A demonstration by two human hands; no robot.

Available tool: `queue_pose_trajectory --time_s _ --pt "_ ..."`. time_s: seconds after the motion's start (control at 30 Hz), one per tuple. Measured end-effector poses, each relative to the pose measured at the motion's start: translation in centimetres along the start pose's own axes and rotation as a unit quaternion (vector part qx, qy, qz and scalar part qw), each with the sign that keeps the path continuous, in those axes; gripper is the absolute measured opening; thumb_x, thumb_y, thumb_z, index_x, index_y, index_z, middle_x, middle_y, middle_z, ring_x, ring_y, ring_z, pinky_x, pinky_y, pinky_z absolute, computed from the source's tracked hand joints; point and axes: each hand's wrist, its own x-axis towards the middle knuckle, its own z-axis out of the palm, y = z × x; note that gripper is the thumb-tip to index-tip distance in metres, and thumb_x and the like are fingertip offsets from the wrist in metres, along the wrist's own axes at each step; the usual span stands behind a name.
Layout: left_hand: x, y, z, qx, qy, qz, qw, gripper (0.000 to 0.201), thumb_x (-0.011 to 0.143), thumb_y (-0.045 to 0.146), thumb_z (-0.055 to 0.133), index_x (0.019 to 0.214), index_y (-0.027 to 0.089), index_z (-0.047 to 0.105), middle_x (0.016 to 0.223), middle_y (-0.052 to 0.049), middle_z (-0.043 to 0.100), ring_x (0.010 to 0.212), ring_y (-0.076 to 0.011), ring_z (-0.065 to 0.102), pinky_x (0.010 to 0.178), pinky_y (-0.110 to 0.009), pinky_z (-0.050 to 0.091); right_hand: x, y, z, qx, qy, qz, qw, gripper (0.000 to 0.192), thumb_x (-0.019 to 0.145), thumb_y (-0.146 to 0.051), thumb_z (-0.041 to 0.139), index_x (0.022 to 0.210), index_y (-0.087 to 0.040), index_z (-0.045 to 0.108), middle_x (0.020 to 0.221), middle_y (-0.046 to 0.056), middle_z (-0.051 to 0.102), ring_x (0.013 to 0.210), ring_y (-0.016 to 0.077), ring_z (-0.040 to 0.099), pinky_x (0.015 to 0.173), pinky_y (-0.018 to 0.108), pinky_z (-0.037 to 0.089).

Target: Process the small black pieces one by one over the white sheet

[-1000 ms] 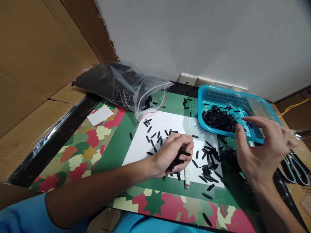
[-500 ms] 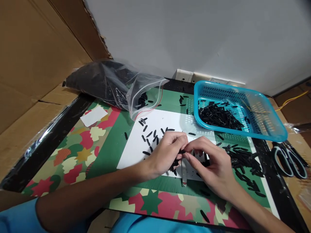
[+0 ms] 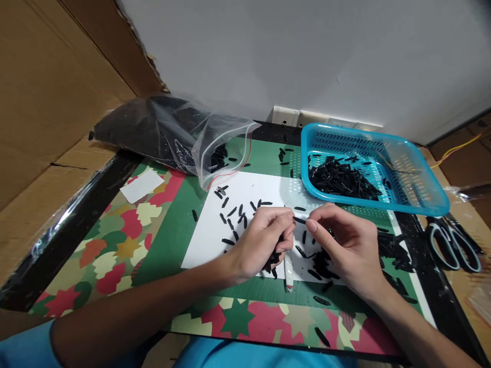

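My left hand [image 3: 268, 235] is closed over the white sheet [image 3: 203, 240], thumb against curled fingers. A small, slim black piece [image 3: 299, 220] reaches from its fingertips to the thumb and forefinger of my right hand [image 3: 345, 245], which are pinched together at the piece's other end. Similar black pieces [image 3: 272, 259] show just below my left palm; whether they are held or lie on the sheet is unclear. Loose black pieces [image 3: 230, 224] are scattered left of my hands, and a dark heap [image 3: 322, 263] lies partly behind my right hand. Between my hands is a white, pen-like stick [image 3: 289, 276].
A blue plastic basket [image 3: 418, 204] holding many black pieces stands at the back right. Scissors [image 3: 452, 245] lie at the right edge. A clear zip bag [image 3: 161, 133] full of dark material leans at the back left, near a white paper slip [image 3: 141, 186]. Cardboard [image 3: 49, 76] rises on the left.
My right hand has drawn a little to the right, away from my left hand, and the slim black piece now shows between them. The view has shifted slightly.
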Motion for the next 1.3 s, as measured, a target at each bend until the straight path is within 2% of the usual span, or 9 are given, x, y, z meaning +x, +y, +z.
queue_pose_trajectory --time_s 0.3,0.6,0.77,0.93,1.03,1.3 --pt "-0.2 0.1 0.2 -0.021 -0.005 -0.005 1.0 0.045 0.105 0.052 0.053 0.073 0.02 0.047 0.053 0.009 0.043 0.034 -0.0045 0.036 0.035 -0.015 0.033 0.5 -0.1 0.3 0.073 -0.015 0.056 0.996 0.02 0.098 -0.035 0.076 0.086 -0.019 0.076 0.078 0.003 0.071 0.067 0.0147 0.062 0.061 0.024 0.052" --pt "0.0 0.0 0.0 -0.004 -0.012 0.004 1.0 0.044 0.105 0.046 0.054 0.071 0.02 0.045 0.055 0.009 0.042 0.035 -0.0037 0.036 0.034 -0.013 0.031 1.2 -0.3 -0.1 0.15 -0.072 0.129 0.978 0.034 0.09 -0.047 0.084 0.081 -0.016 0.072 0.066 -0.002 0.061 0.056 0.0098 0.051 0.051 0.02 0.044" --pt "0.0 -0.2 -0.1 0.001 -0.01 0.017 1.0 0.045 0.105 0.047 0.055 0.071 0.02 0.044 0.055 0.009 0.043 0.036 -0.0034 0.038 0.035 -0.013 0.032 1.0 0.0 -0.2 0.142 -0.073 0.114 0.98 0.028 0.099 -0.043 0.075 0.087 -0.017 0.071 0.068 -0.002 0.061 0.057 0.01 0.052 0.053 0.021 0.044" --pt "0.0 -0.3 -0.2 -0.004 0.008 0.035 0.999 0.044 0.106 0.044 0.054 0.07 0.02 0.043 0.055 0.009 0.043 0.035 -0.0033 0.038 0.035 -0.013 0.032 0.4 0.1 -0.2 0.065 -0.075 0.066 0.993 0.013 0.101 -0.033 0.073 0.106 -0.021 0.074 0.086 0.001 0.072 0.068 0.0113 0.062 0.061 0.02 0.049" --pt "-0.1 -0.3 -0.1 -0.008 0.002 0.03 1.0 0.043 0.106 0.042 0.052 0.071 0.02 0.044 0.055 0.008 0.043 0.036 -0.0033 0.038 0.035 -0.012 0.032 0.2 0.2 -0.2 0.031 -0.066 0.053 0.996 0.011 0.103 -0.032 0.071 0.105 -0.022 0.074 0.087 0.0 0.073 0.07 0.0109 0.063 0.061 0.02 0.049" --pt "-0.1 -0.2 0.0 -0.023 -0.01 -0.003 1.0 0.046 0.106 0.048 0.053 0.071 0.02 0.045 0.055 0.008 0.043 0.036 -0.0037 0.037 0.033 -0.013 0.031 0.4 0.3 -0.4 0.037 -0.062 0.045 0.996 0.012 0.105 -0.032 0.07 0.099 -0.024 0.077 0.082 -0.002 0.073 0.068 0.0101 0.062 0.061 0.02 0.048"
